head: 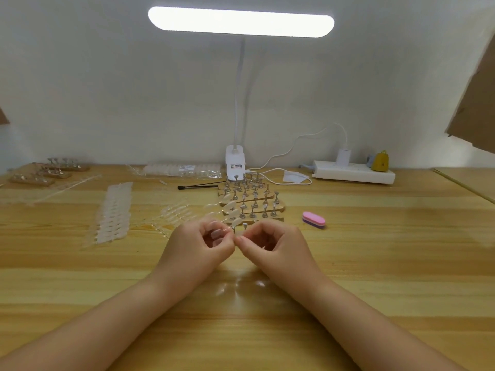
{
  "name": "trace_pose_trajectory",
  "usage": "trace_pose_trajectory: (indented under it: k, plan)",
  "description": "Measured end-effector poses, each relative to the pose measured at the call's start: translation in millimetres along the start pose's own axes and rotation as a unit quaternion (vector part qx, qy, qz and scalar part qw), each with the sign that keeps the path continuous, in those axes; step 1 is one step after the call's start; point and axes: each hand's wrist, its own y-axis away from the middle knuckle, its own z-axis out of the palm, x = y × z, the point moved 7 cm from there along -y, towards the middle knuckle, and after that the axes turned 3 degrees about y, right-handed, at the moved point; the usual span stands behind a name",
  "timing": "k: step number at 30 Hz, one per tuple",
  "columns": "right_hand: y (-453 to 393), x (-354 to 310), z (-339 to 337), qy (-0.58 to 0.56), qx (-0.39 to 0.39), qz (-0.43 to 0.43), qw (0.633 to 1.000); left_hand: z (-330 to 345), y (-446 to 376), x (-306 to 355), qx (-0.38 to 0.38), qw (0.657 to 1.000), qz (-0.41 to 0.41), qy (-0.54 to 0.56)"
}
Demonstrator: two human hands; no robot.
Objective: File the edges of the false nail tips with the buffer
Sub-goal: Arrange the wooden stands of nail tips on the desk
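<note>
**Nail tips in hand, buffer still parked on the desk**

Nail tips: the one being worked is a clear sliver [227,229] at the left fingertips, barely visible, right where both hands meet above the table [375,263]. My left hand [199,246] has fingers curled in and seems to pinch it between thumb and forefinger. My right hand [272,243] is curled too, fingertips touching the left's; whether it holds the same tip, another piece, or nothing, I cannot tell. The buffer [314,219], a pink-and-purple block, lies on the table well to the right, untouched, so filing looks not yet begun.

Risks as I judge them:
- The tip is tiny, clear and springy. A tight or off-centre pinch could flick it out, and it would be hard to spot on the pale wood. A few clear pieces [241,284] already lie near the wrists.
- Reaching right for the buffer leaves one hand holding the tip; a slack grip drops it.
- The stand rack [251,203] with its upright pegs sits just behind the knuckles. A forward jerk could knock the pegs or the tips mounted on them.
- Loose tip strips [113,212] to the left could get swept by a forearm.
- Filing with fingertips covering the edge means the buffer rubs skin, or the edge comes out uneven.
</note>
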Motion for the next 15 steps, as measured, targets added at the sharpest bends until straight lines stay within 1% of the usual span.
trace_pose_trajectory:
  k: [2,4,7,9,10,12,13,15]
  plan:
    - [0.2,0.2,0.9,0.025,0.014,-0.009,1.000,-2.1,0.5,5.9,0.011,0.999,0.033,-0.039]
    - [-1.9,5.2,-2.0,-0.005,0.016,0.015,1.000,-1.9,0.1,7.7,0.001,0.999,0.038,-0.032]
    - [-5.1,13.7,-3.2,-0.118,-0.020,0.075,0.990,0.6,-2.8,5.1,-0.040,0.998,-0.006,0.043]
    - [-7.0,12.9,-2.8,-0.135,-0.026,0.074,0.988,-1.5,-4.7,4.3,-0.041,0.997,-0.017,0.058]
    - [-7.6,11.7,-2.7,-0.112,-0.022,0.063,0.991,-3.4,-5.0,5.4,-0.033,0.999,-0.007,0.039]
    - [-7.8,7.0,-3.1,-0.027,-0.006,0.025,0.999,-5.9,-4.2,10.4,-0.013,0.998,0.035,-0.047]
    - [-7.4,3.2,-3.8,0.016,0.005,0.001,1.000,-7.0,-3.2,12.9,-0.002,0.995,0.051,-0.087]
    - [-6.8,-6.5,-5.3,0.102,0.020,-0.053,0.993,-9.1,-1.6,15.7,0.021,0.990,0.060,-0.125]
